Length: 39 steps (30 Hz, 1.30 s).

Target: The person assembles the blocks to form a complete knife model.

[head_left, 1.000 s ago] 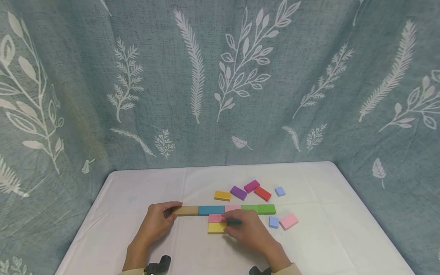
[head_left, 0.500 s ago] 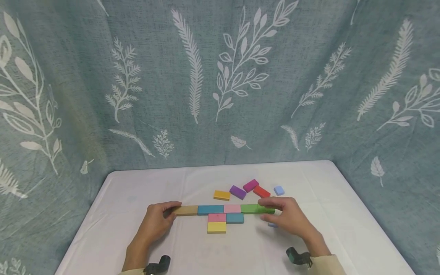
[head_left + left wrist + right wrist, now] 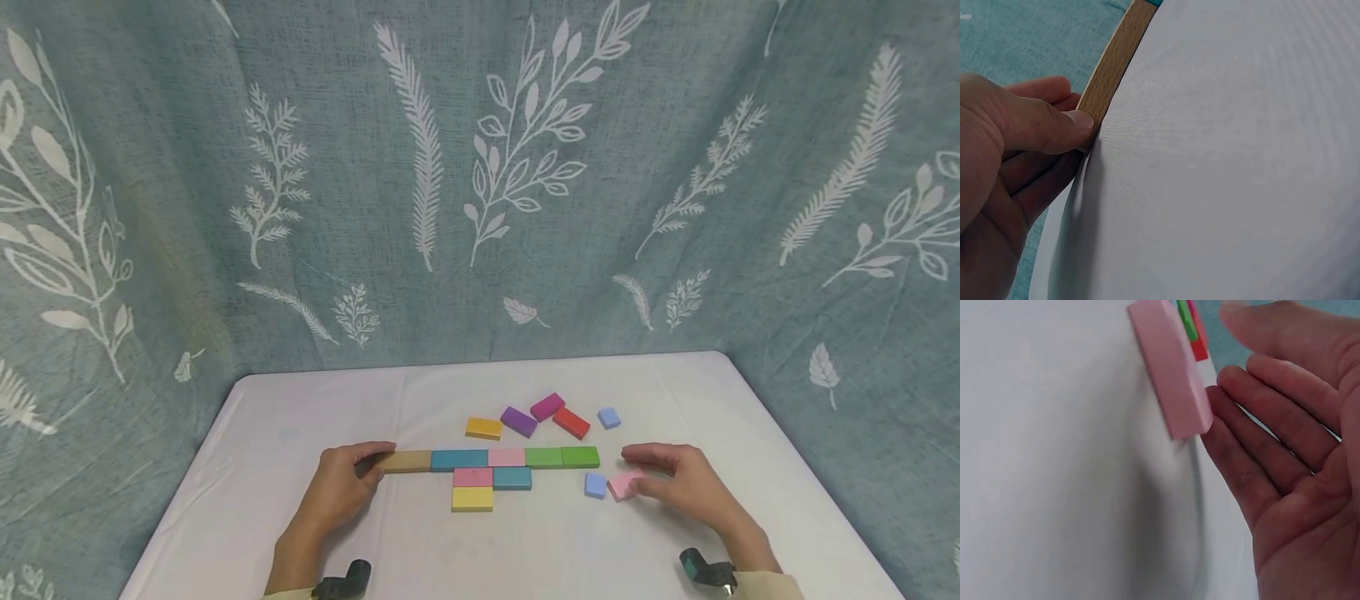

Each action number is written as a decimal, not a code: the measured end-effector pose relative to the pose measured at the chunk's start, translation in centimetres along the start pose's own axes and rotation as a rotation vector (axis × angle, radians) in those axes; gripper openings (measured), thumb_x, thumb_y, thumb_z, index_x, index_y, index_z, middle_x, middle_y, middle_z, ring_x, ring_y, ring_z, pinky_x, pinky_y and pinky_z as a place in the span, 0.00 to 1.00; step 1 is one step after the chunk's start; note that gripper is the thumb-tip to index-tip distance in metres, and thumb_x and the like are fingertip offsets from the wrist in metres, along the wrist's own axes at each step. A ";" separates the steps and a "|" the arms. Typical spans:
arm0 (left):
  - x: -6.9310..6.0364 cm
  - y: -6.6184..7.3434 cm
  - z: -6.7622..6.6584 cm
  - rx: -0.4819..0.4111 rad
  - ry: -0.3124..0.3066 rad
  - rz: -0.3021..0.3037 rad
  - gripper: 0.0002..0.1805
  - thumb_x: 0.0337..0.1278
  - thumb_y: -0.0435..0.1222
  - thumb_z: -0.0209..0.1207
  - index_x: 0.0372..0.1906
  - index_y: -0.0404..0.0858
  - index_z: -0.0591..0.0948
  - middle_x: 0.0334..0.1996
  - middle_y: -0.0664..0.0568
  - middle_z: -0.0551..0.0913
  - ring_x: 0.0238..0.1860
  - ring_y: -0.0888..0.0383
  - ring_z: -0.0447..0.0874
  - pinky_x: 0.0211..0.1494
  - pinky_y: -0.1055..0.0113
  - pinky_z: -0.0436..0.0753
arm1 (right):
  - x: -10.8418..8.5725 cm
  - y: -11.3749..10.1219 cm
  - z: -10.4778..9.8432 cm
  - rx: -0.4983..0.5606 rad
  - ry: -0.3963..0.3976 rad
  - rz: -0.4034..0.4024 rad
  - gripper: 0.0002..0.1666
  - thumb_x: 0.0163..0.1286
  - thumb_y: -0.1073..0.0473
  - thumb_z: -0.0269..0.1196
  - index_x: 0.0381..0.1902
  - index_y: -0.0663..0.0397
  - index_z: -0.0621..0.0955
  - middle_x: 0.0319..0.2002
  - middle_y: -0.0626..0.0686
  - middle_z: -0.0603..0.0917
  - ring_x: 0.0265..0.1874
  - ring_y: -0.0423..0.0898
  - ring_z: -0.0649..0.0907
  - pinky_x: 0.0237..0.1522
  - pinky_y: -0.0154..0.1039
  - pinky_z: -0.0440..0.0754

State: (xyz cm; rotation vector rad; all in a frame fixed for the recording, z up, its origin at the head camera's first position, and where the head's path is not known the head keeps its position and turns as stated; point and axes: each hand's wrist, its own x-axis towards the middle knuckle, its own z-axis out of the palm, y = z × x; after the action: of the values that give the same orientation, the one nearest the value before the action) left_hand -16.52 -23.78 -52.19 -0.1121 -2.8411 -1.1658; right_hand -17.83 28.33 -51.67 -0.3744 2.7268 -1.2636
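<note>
My left hand [image 3: 348, 483] pinches the left end of a plain wooden block [image 3: 407, 462] between thumb and fingers; the left wrist view shows the thumb on its side face. That block begins a straight row with a blue block [image 3: 459, 459], a light pink block [image 3: 507, 457] and two green blocks [image 3: 581, 456]. Against the row's front lie a darker pink block [image 3: 473, 477] and a short blue block [image 3: 512, 477], with a yellow block [image 3: 472, 499] in front. At right, my right hand [image 3: 693, 483] is spread beside a loose pink block [image 3: 1169, 369], thumb and fingers apart.
Behind the row lie an orange-yellow block [image 3: 483, 428], a purple block [image 3: 519, 422], a magenta block [image 3: 547, 407], a red block [image 3: 572, 422] and a small light-blue block [image 3: 609, 417]. Another light-blue block [image 3: 595, 485] lies left of the loose pink one. A patterned curtain [image 3: 480, 317] surrounds the white table [image 3: 300, 400].
My right hand has left the short blue block, passed the green end of the row and moved right to the loose pink block. The left hand stays at the wooden block.
</note>
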 end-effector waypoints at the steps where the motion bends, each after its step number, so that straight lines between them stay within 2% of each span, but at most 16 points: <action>1: 0.0 0.0 0.0 -0.001 -0.001 -0.002 0.21 0.62 0.22 0.69 0.59 0.37 0.90 0.60 0.40 0.91 0.68 0.35 0.86 0.77 0.36 0.80 | -0.2 0.1 0.0 -0.012 0.002 0.001 0.26 0.65 0.56 0.81 0.61 0.51 0.90 0.57 0.47 0.93 0.60 0.47 0.91 0.65 0.35 0.89; 5: -0.1 0.1 0.0 -0.003 -0.002 -0.003 0.21 0.62 0.22 0.69 0.59 0.37 0.90 0.60 0.40 0.91 0.68 0.35 0.86 0.77 0.36 0.80 | -0.8 0.4 0.2 -0.050 0.019 0.023 0.24 0.65 0.60 0.80 0.59 0.47 0.91 0.56 0.44 0.94 0.61 0.47 0.91 0.65 0.36 0.89; 10: 0.0 0.1 0.1 0.001 0.007 0.000 0.21 0.62 0.22 0.69 0.59 0.37 0.91 0.59 0.40 0.91 0.68 0.35 0.86 0.76 0.36 0.80 | -1.4 0.5 0.5 -0.086 0.052 0.069 0.23 0.66 0.65 0.78 0.58 0.44 0.91 0.55 0.42 0.94 0.63 0.50 0.89 0.68 0.46 0.89; 14: 0.0 0.0 0.2 -0.003 0.011 0.002 0.21 0.61 0.22 0.69 0.59 0.37 0.91 0.59 0.40 0.91 0.68 0.35 0.86 0.76 0.36 0.80 | -1.9 0.5 0.6 -0.112 0.084 0.093 0.22 0.66 0.64 0.78 0.57 0.44 0.92 0.54 0.43 0.94 0.63 0.51 0.90 0.68 0.52 0.89; 16: 0.0 -0.1 0.3 -0.003 0.011 -0.003 0.21 0.61 0.22 0.69 0.59 0.37 0.91 0.59 0.40 0.91 0.68 0.35 0.86 0.77 0.37 0.80 | -2.3 0.4 0.5 -0.123 0.108 0.098 0.22 0.65 0.63 0.79 0.57 0.45 0.92 0.53 0.43 0.94 0.61 0.51 0.90 0.66 0.52 0.89; 18: 0.1 -0.1 0.3 -0.003 0.008 -0.009 0.21 0.62 0.22 0.69 0.59 0.37 0.90 0.60 0.40 0.91 0.68 0.35 0.86 0.77 0.37 0.80 | -2.6 0.4 0.3 -0.129 0.129 0.111 0.22 0.65 0.62 0.79 0.57 0.44 0.92 0.53 0.43 0.94 0.60 0.50 0.91 0.64 0.48 0.91; 23: 0.1 -0.1 0.3 -0.003 0.004 -0.025 0.22 0.62 0.22 0.69 0.60 0.37 0.90 0.60 0.41 0.91 0.68 0.36 0.86 0.77 0.37 0.81 | -3.2 -0.4 0.1 -0.071 0.149 0.124 0.21 0.66 0.61 0.79 0.57 0.46 0.92 0.53 0.46 0.94 0.58 0.48 0.92 0.61 0.42 0.92; 26: 0.1 -0.1 0.3 -0.003 0.006 -0.020 0.22 0.62 0.22 0.69 0.60 0.37 0.90 0.59 0.41 0.92 0.68 0.36 0.87 0.76 0.37 0.81 | -3.2 -1.3 0.4 -0.029 0.150 0.099 0.21 0.66 0.62 0.79 0.57 0.48 0.92 0.53 0.46 0.95 0.57 0.47 0.92 0.62 0.43 0.92; 31: 0.1 -0.1 0.2 -0.002 0.011 -0.012 0.21 0.62 0.22 0.69 0.59 0.36 0.90 0.59 0.40 0.92 0.68 0.36 0.87 0.76 0.37 0.81 | -2.9 -2.8 1.7 0.017 0.137 0.078 0.21 0.66 0.63 0.79 0.57 0.48 0.92 0.52 0.45 0.95 0.56 0.43 0.92 0.63 0.43 0.91; 39: 0.1 -0.2 0.3 -0.001 0.011 -0.008 0.21 0.62 0.22 0.68 0.59 0.37 0.90 0.59 0.40 0.92 0.67 0.36 0.87 0.76 0.37 0.81 | -2.0 -4.7 4.8 0.071 0.099 0.036 0.21 0.65 0.62 0.81 0.55 0.44 0.93 0.49 0.41 0.95 0.55 0.40 0.92 0.63 0.40 0.91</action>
State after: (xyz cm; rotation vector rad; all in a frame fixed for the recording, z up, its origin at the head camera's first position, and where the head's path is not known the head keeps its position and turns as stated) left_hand -16.68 -23.70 -52.55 -0.0940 -2.8338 -1.1664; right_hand -14.13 22.41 -51.17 -0.2610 2.7462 -1.4016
